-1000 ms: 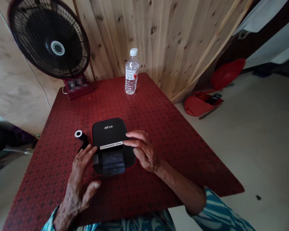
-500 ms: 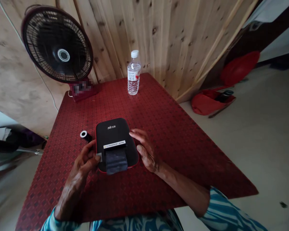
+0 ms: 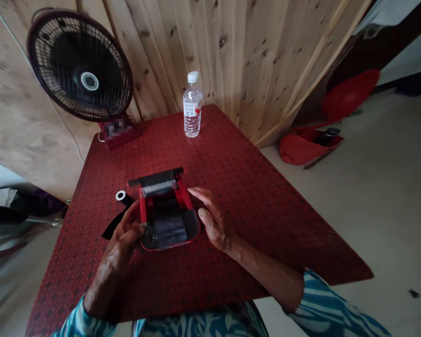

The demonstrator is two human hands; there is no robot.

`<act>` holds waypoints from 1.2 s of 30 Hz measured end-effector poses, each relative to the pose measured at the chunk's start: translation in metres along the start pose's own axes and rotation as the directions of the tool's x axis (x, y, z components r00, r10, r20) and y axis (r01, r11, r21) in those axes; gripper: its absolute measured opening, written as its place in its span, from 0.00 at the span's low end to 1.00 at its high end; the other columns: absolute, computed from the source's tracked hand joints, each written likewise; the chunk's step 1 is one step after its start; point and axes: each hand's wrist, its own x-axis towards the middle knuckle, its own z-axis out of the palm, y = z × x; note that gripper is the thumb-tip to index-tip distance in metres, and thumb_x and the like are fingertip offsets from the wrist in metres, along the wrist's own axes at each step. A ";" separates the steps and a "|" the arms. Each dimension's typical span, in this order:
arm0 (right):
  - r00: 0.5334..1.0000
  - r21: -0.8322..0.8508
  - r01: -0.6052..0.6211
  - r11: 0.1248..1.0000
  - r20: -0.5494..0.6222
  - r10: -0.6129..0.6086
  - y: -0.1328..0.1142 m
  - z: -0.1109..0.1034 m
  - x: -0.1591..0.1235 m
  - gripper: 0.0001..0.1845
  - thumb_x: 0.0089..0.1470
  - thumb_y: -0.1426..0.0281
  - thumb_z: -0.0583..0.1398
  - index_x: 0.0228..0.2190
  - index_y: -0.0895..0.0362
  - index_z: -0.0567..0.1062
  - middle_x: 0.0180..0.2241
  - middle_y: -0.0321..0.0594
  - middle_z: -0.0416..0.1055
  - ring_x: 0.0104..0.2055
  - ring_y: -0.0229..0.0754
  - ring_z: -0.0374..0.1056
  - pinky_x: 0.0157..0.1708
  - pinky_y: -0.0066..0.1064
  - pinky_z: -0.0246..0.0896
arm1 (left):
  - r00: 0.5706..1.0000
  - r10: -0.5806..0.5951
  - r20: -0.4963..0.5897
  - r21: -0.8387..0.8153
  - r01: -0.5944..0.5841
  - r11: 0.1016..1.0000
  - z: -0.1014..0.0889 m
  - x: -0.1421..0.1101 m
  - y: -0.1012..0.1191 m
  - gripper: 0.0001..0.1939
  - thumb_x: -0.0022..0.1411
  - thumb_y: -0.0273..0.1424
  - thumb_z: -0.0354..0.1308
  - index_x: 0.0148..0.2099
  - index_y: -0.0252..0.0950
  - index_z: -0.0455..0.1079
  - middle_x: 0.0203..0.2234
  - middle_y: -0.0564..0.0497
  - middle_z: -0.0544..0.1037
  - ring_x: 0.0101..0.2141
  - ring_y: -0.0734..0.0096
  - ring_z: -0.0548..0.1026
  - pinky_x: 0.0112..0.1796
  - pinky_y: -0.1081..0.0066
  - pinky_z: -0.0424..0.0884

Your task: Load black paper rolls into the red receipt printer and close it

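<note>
The opened black-and-red device point(image 3: 193, 223) sits on the table point(image 3: 266, 234) between the two hands, its raised lid point(image 3: 157, 179) beyond the fingertips; the left hand point(image 3: 118, 243) has its thumb at the near-left corner, though whether it grips cannot be told; the right hand point(image 3: 215, 225) is loosely parted at the opposite edge, clasping nothing; the body looks light, stiff and smooth, the film strip point(image 3: 170, 229) between the hands soft and easily creased; the side edges seem the safest hold.

Likely a home: fan point(image 3: 86, 77) on the surface point(image 3: 238, 196), far left corner; plank wall point(image 3: 231, 61) behind its far edge.
</note>
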 end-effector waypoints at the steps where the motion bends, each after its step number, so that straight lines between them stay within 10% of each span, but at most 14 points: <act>1: 1.000 -0.010 -0.008 1.000 0.001 0.008 0.000 0.000 0.000 0.24 0.66 0.59 0.45 0.60 0.49 0.62 0.55 0.46 0.66 0.61 0.47 0.61 0.60 0.48 0.59 | 1.000 0.006 0.001 0.002 -0.006 1.000 0.000 0.000 -0.001 0.43 0.48 0.37 0.69 0.66 0.38 0.60 0.45 0.43 0.81 0.41 0.53 0.80 0.40 0.65 0.76; 10: 1.000 0.047 -0.015 0.999 0.015 0.014 0.001 -0.002 0.002 0.21 0.66 0.60 0.47 0.57 0.50 0.64 0.54 0.45 0.66 0.59 0.44 0.63 0.60 0.43 0.60 | 0.998 0.028 -0.050 0.029 -0.027 0.999 0.011 -0.008 0.002 0.42 0.51 0.38 0.67 0.66 0.37 0.58 0.44 0.42 0.81 0.39 0.57 0.80 0.39 0.66 0.75; 15: 0.999 0.032 0.023 0.999 0.035 -0.024 -0.001 -0.004 0.003 0.20 0.67 0.61 0.46 0.55 0.50 0.66 0.53 0.46 0.66 0.59 0.44 0.63 0.59 0.44 0.61 | 0.975 0.179 -0.129 0.285 -0.136 0.949 0.004 -0.024 0.010 0.34 0.55 0.42 0.65 0.62 0.37 0.65 0.25 0.54 0.76 0.23 0.74 0.71 0.26 0.75 0.68; 18: 0.999 0.023 0.010 1.000 0.039 -0.011 -0.002 -0.004 0.003 0.20 0.67 0.61 0.46 0.55 0.50 0.66 0.52 0.46 0.66 0.59 0.44 0.63 0.58 0.45 0.62 | 0.920 0.381 -0.089 0.616 -0.250 0.747 -0.005 -0.034 0.029 0.24 0.58 0.43 0.63 0.54 0.39 0.73 0.26 0.54 0.75 0.27 0.71 0.73 0.29 0.74 0.69; 23: 0.999 0.041 0.012 0.999 0.039 -0.014 -0.003 -0.005 0.003 0.19 0.67 0.62 0.46 0.54 0.51 0.67 0.52 0.46 0.66 0.58 0.44 0.63 0.58 0.44 0.62 | 0.823 0.475 0.312 0.857 -0.459 0.232 0.007 -0.012 0.064 0.16 0.66 0.39 0.52 0.50 0.40 0.75 0.45 0.45 0.79 0.45 0.59 0.76 0.44 0.66 0.71; 27: 0.999 0.045 0.015 0.999 0.041 -0.016 -0.001 -0.004 0.002 0.18 0.67 0.63 0.46 0.53 0.51 0.67 0.51 0.46 0.66 0.56 0.43 0.64 0.57 0.43 0.63 | 0.807 0.328 0.490 0.821 -0.554 0.137 0.029 0.024 0.068 0.20 0.67 0.37 0.46 0.52 0.38 0.74 0.45 0.44 0.81 0.45 0.59 0.78 0.47 0.64 0.72; 32: 0.999 0.053 0.009 0.999 0.042 -0.011 -0.002 -0.005 0.003 0.18 0.67 0.64 0.47 0.52 0.53 0.67 0.50 0.46 0.67 0.55 0.42 0.65 0.56 0.41 0.64 | 0.891 0.138 0.432 0.879 -0.450 0.157 0.042 0.040 0.070 0.23 0.67 0.40 0.45 0.57 0.40 0.70 0.35 0.48 0.84 0.29 0.64 0.81 0.33 0.68 0.74; 36: 0.999 0.065 0.012 0.998 0.040 -0.015 -0.004 -0.006 0.004 0.16 0.67 0.65 0.47 0.51 0.53 0.68 0.49 0.46 0.67 0.53 0.41 0.66 0.55 0.39 0.65 | 0.895 0.115 0.431 0.902 -0.421 -0.101 0.048 0.046 0.074 0.16 0.63 0.34 0.50 0.48 0.42 0.77 0.36 0.46 0.84 0.33 0.58 0.81 0.35 0.66 0.73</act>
